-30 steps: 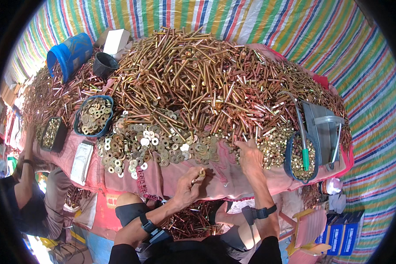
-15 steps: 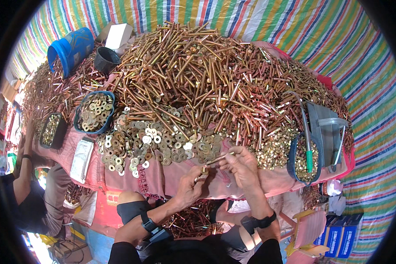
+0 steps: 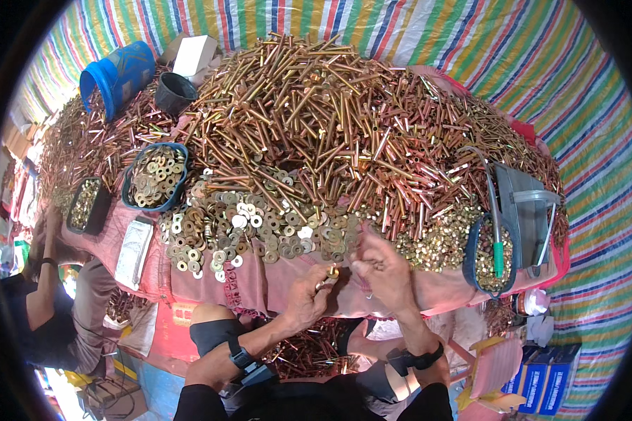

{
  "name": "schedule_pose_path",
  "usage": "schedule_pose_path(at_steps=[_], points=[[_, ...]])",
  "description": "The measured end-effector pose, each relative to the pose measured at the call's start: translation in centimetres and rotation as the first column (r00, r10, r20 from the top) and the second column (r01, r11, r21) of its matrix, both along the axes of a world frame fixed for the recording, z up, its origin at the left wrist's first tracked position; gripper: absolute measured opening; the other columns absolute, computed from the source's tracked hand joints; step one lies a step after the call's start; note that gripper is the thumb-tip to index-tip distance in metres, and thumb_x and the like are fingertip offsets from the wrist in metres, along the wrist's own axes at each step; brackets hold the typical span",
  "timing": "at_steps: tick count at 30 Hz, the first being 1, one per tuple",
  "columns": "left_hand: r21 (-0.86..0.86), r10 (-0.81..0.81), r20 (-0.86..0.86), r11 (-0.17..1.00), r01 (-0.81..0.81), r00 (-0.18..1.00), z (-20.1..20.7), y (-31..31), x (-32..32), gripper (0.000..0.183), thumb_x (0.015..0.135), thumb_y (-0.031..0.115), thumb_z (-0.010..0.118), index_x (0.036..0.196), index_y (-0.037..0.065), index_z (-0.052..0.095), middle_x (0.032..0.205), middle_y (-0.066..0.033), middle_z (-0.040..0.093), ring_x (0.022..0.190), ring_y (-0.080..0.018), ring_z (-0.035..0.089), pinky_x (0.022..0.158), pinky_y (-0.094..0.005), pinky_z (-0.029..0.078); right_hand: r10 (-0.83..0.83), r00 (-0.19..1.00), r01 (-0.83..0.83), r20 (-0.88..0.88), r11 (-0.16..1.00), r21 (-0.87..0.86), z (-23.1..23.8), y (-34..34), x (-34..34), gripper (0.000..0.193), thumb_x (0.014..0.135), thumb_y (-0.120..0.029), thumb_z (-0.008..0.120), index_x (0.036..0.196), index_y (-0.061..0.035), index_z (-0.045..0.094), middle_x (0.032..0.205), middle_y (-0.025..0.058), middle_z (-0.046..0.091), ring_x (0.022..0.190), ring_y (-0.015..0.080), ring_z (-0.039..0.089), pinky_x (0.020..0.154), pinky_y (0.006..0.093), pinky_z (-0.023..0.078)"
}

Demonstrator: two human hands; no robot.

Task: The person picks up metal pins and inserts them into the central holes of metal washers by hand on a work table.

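Observation:
Over the near edge of the pink cloth, my left hand (image 3: 306, 297) is closed around a brass-coloured bolt (image 3: 331, 274), one end of which sticks out past the thumb and forefinger. Most of that piece is hidden in the palm. Just to its right, apart from it, is my right hand (image 3: 384, 275); its fingers are bent and smeared by motion, so whether they hold anything cannot be made out. Flat washers (image 3: 260, 228) lie spread beyond my left hand. Small brassy nuts (image 3: 435, 245) are heaped to the right of my right hand.
A large heap of metal rods and tubes (image 3: 309, 105) covers the back. Left of me stand a blue tub of washers (image 3: 127, 184), a black tray (image 3: 97, 223) and a blue bucket (image 3: 95, 83). A nut-filled basin (image 3: 473, 275) is at right. Another person's arm (image 3: 43, 242) reaches in at far left.
The thin rod that showed in my right hand's fingers is no longer visible there. My left hand has shifted slightly right, and the bolt end in it shows more.

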State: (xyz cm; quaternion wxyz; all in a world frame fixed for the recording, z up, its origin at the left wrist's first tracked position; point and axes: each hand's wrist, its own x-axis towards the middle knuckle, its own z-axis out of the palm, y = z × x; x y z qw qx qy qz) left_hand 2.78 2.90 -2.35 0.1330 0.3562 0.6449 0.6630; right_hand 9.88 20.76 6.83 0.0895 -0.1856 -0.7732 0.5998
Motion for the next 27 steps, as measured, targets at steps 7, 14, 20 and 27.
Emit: schedule_pose_path(at_steps=[7, 14, 20, 27], points=[[-0.027, 0.017, -0.078, 0.999, -0.019, 0.997, 0.6, -0.2, 0.0, 0.041, 0.09, -0.011, 0.051, 0.127, 0.001, 0.065, 0.114, -0.0195, 0.069, 0.099, -0.0312, 0.07, 0.087, -0.0361, 0.055, -0.051, 0.938, -0.02, -0.343, 0.979, -0.201, 0.7, -2.1, -0.9, 0.082, 0.097, -0.001, 0.073, 0.163, -0.0002, 0.025, 0.118, 0.0159, 0.07, 0.1, 0.0174, 0.07, 0.088, 0.0298, 0.058], [-0.05, -0.015, -0.154, 0.999, 0.008, 0.988, 0.9, -0.4, -0.2, 0.05, 0.089, -0.013, 0.05, 0.136, 0.001, 0.061, 0.122, -0.0204, 0.067, 0.109, -0.0337, 0.069, 0.093, -0.0406, 0.055, 0.157, 0.941, -0.044, -0.3, 0.934, 0.354, 1.4, -2.8, -0.5, 0.065, 0.094, -0.002, 0.074, 0.153, -0.0059, 0.048, 0.117, 0.014, 0.071, 0.092, 0.0198, 0.072, 0.08, 0.0329, 0.06], [0.077, 0.036, 0.0, 0.996, -0.036, 0.999, 1.1, -0.5, 0.9, 0.069, 0.093, -0.011, 0.052, 0.158, 0.004, 0.038, 0.142, -0.024, 0.055, 0.126, -0.0355, 0.061, 0.107, -0.0414, 0.05, 0.285, 0.894, -0.046, -0.347, 0.827, 0.56, 1.0, -2.6, -0.6, 0.04, 0.096, -0.007, 0.072, 0.135, -0.0027, 0.063, 0.105, 0.0166, 0.067, 0.088, 0.0337, 0.071, 0.074, 0.0413, 0.059], [0.036, 0.114, -0.028, 0.993, -0.113, 0.993, 0.9, -0.6, 0.7, 0.027, 0.107, 0.006, 0.055, 0.133, 0.001, 0.059, 0.109, -0.0128, 0.072, 0.089, -0.019, 0.069, 0.081, -0.0313, 0.056, 0.221, 0.941, -0.063, -0.255, 0.859, 0.509, 0.6, -1.4, 0.1, 0.03, 0.092, -0.011, 0.078, 0.12, -0.0023, 0.072, 0.102, 0.0146, 0.071, 0.088, 0.0282, 0.071, 0.076, 0.036, 0.057]])
